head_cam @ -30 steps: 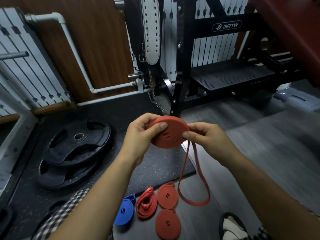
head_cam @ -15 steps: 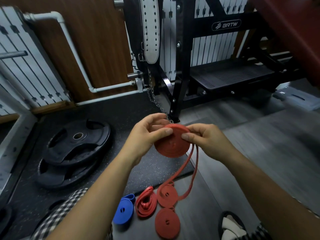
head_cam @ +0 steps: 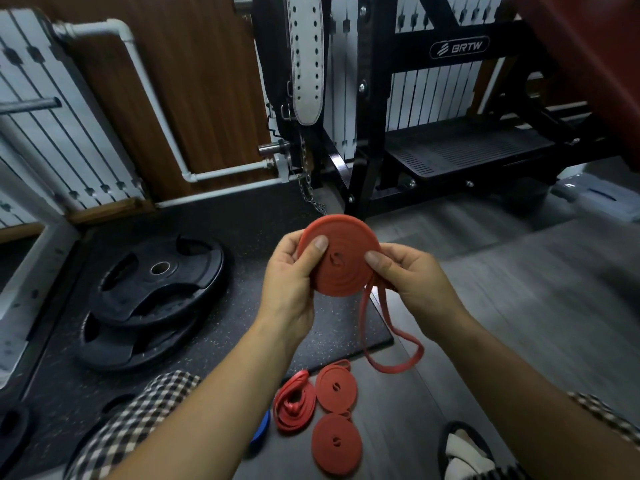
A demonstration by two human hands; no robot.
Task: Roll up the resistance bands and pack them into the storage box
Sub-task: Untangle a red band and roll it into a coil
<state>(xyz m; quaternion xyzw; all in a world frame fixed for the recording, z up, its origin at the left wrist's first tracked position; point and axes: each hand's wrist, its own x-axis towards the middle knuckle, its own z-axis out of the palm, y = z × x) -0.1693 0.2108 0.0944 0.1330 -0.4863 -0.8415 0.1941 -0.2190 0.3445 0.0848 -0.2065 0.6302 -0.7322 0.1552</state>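
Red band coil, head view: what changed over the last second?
The flat red rubber band coil has taken up more band: its loose tail is shorter and its loop hangs higher above the floor. The left hand and right hand kept pinching the coil. The rolled red bands on the floor and the black weight plates stayed put.

Two black plates (head_cam: 156,282) stacked, offset, left side of speckled mat (head_cam: 242,216). Black rack (head_cam: 370,98) marked BRTW at mat's far edge; white belt (head_cam: 306,57) and chain (head_cam: 308,192) hang there. White pipe (head_cam: 156,98) crosses wood wall (head_cam: 194,64)
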